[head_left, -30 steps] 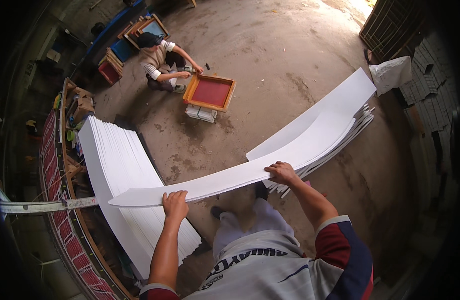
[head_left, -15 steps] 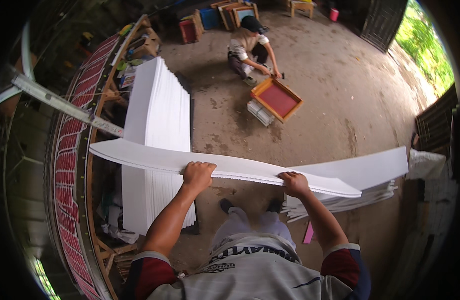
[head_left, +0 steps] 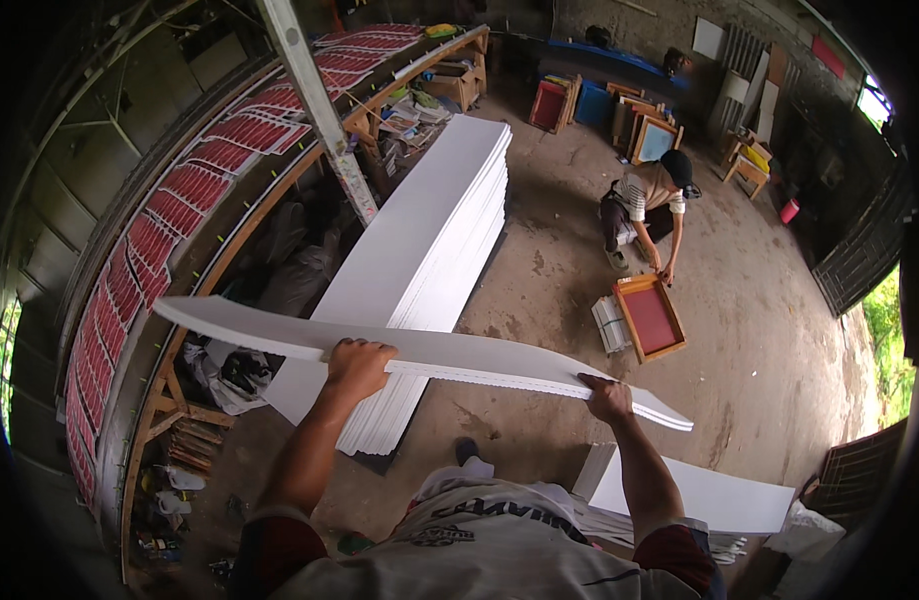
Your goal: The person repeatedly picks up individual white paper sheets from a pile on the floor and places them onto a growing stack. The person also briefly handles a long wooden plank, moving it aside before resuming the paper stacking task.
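Observation:
A thin bundle of long white sheets (head_left: 469,355) spans the space before me, bowed, with its ends drooping or bending. My left hand (head_left: 359,368) is closed around its near edge, left of the middle. Farther right, my right hand (head_left: 607,398) grips the same edge, thumb side on top. Beneath the bundle's left half stands a tall stack of similar white sheets (head_left: 409,225), running away from me; I cannot tell whether the bundle touches it. A lower stack of white sheets (head_left: 719,495) lies at my right, behind my right forearm.
Along the left runs a long table carrying red printed sheets (head_left: 194,185), with a metal post (head_left: 314,100) beside it. Ahead, a co-worker (head_left: 651,205) squats by a wooden frame with red mesh (head_left: 651,315) and a small white bundle (head_left: 610,325). More frames (head_left: 549,105) stand behind.
My view has turned to the left. The held bundle has swung left with both hands, away from the lower right stack and farther over the tall stack. Both hands keep their grip.

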Motion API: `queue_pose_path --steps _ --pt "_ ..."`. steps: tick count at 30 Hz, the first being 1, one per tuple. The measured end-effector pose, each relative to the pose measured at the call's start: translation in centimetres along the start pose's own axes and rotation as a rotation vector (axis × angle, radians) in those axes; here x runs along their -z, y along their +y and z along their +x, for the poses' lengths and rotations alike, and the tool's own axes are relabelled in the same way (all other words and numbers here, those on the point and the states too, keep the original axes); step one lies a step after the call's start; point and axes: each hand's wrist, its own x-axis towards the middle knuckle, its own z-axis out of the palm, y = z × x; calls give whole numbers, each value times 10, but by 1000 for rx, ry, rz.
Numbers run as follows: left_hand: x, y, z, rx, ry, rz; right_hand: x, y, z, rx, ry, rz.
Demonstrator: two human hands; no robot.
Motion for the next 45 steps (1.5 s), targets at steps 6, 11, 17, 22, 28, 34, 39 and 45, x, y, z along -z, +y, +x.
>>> queue_pose_path --steps 6,11,17,22,28,34,39,45 --pt "15 -68 -53 206 -25 -5 29 -72 149 379 216 -153" --pt "2 -92 -76 220 3 -17 64 -134 259 599 308 -247" --pt "-12 -97 -60 352 138 -273 65 -195 382 775 359 -314" --pt "-35 -107 -5 494 160 -328 39 -212 509 958 407 -338" --pt "-119 -105 72 656 195 -235 -32 -211 649 1125 426 -308" --pt "-275 -78 109 671 -76 -229 -136 -188 690 977 -275 -648" --pt "-282 -63 106 829 -233 -281 -140 -165 697 963 -308 -624" --pt "-274 -85 143 840 -152 -300 -142 -161 754 1034 -8 -548"
